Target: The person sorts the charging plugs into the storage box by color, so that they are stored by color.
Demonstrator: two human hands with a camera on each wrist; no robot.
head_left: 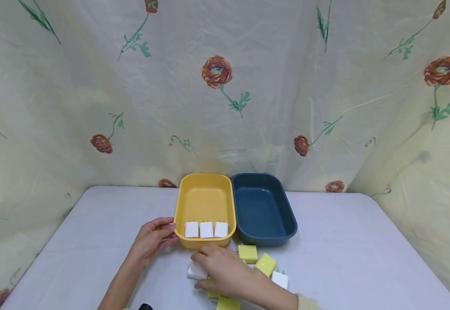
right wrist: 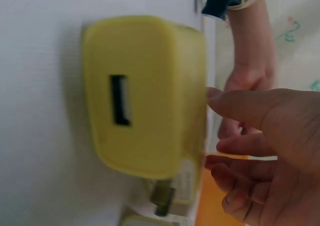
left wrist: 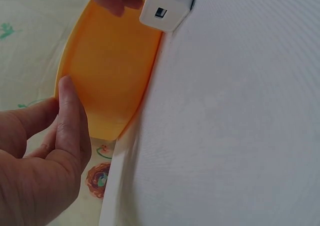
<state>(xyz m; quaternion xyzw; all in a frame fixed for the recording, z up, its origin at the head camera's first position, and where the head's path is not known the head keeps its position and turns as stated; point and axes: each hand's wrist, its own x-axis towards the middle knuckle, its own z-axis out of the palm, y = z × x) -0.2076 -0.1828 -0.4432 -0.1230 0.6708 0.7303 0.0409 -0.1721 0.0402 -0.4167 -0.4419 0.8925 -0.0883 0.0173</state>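
Observation:
At the left side of a yellow tray (head_left: 205, 202), my left hand (head_left: 153, 239) holds the edge, with fingers (left wrist: 69, 116) on the outer wall and the thumb at the rim. Three white charger plugs stand in a row in the tray's near end, prongs facing away. My right hand (head_left: 225, 269) reaches over a loose white charger (head_left: 196, 271) on the table, thumb and fingers apart around it; contact is unclear. Below that hand lie several yellow chargers, partly hidden. One yellow charger (right wrist: 135, 96) looms large in the right wrist view, off the fingers.
A dark blue tray (head_left: 264, 209) stands against the yellow one on its right, with nothing seen inside. Near it lie two yellow chargers (head_left: 248, 254) and a white charger (head_left: 280, 280). A small black object (head_left: 145, 307) shows at the near edge. A flowered curtain hangs behind.

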